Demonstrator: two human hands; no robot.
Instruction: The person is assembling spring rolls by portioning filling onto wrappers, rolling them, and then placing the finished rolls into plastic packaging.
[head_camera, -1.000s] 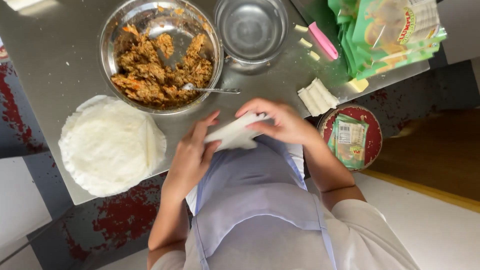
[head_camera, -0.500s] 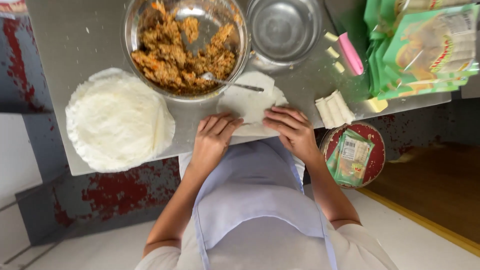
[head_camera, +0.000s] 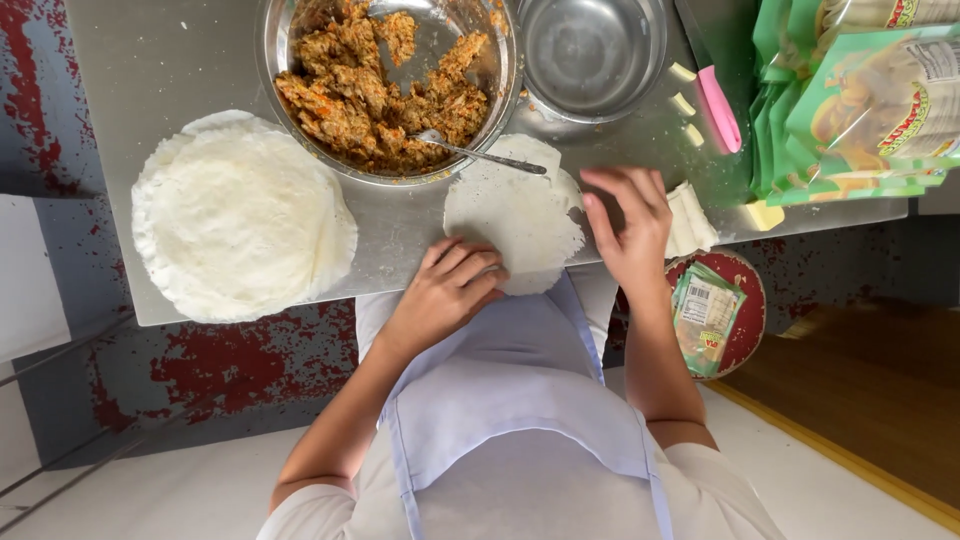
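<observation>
A thin round white wrapper lies flat on the grey metal table at its near edge. My left hand rests flat on the wrapper's near left rim, fingers together. My right hand hovers at the wrapper's right edge with the fingers spread, holding nothing. Just beyond the wrapper stands a steel bowl of orange-brown minced filling, with a spoon whose handle reaches out over the wrapper.
A tall stack of white wrappers sits at the left. An empty steel bowl, a pink tool, green packets and folded rolls lie to the right. A red stool with a packet stands below the table edge.
One second ago both hands held the wrapper above my lap. It now lies spread flat on the table, and my right hand has lifted off to its right side.
</observation>
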